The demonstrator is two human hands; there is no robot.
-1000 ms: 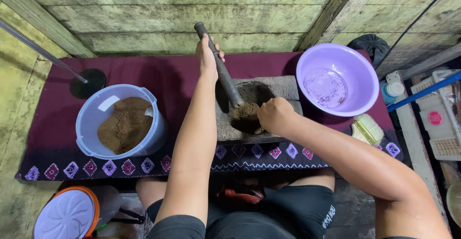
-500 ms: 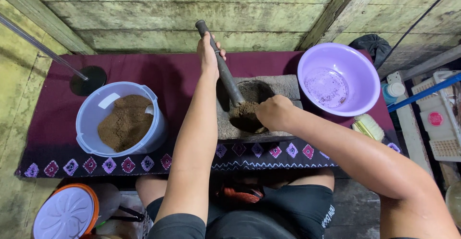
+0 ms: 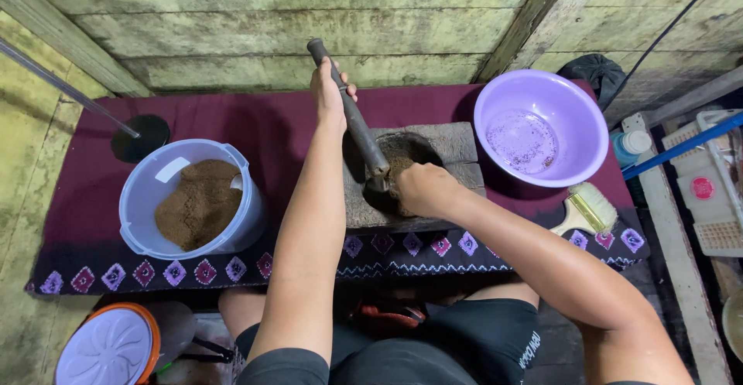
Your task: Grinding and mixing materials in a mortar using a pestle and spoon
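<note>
1. I see my left hand [image 3: 329, 91] wrapped tight around the upper part of a dark pestle [image 3: 352, 118], fingers closed on the shaft just below its top end.
2. The pestle slants from far left down to near right, and its lower end sits inside the hollow of a stone mortar [image 3: 457, 149] at the middle of the counter [image 3: 279, 122].
3. My right hand [image 3: 422, 188] is curled at the near edge of the mortar's hollow, touching the brown powder [image 3: 398, 164] there; I cannot tell whether it grips anything, since the fingers are tucked under.
4. The mortar rests on a dark red cloth [image 3: 85, 207] with a patterned border that covers the counter.
5. To the left stands a clear plastic tub [image 3: 139, 191], partly filled with brown ground material [image 3: 197, 203].
6. To the right sits a purple basin [image 3: 542, 126] with a few specks in its bottom, close beside the mortar.
7. Near the basin, at the right near corner of the cloth, lies a brush [image 3: 588, 211] with pale bristles.
8. Below the counter at the near left is a round white lid with an orange rim [image 3: 108, 346].
</note>
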